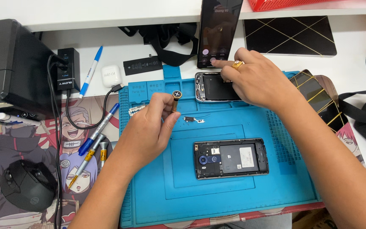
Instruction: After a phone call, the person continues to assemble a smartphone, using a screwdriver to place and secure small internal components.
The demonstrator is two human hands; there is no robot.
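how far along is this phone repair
Looks done: the phone on the blue mat lies open, back cover off. In hand: the left hand holds a gold screwdriver upright; the right hand rests on a second opened phone. Left: small loose parts lie unfitted, both phones uncovered.

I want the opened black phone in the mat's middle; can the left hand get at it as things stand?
Probably not freely: the left hand holds a gold screwdriver, though the opened black phone lies uncovered nearby.
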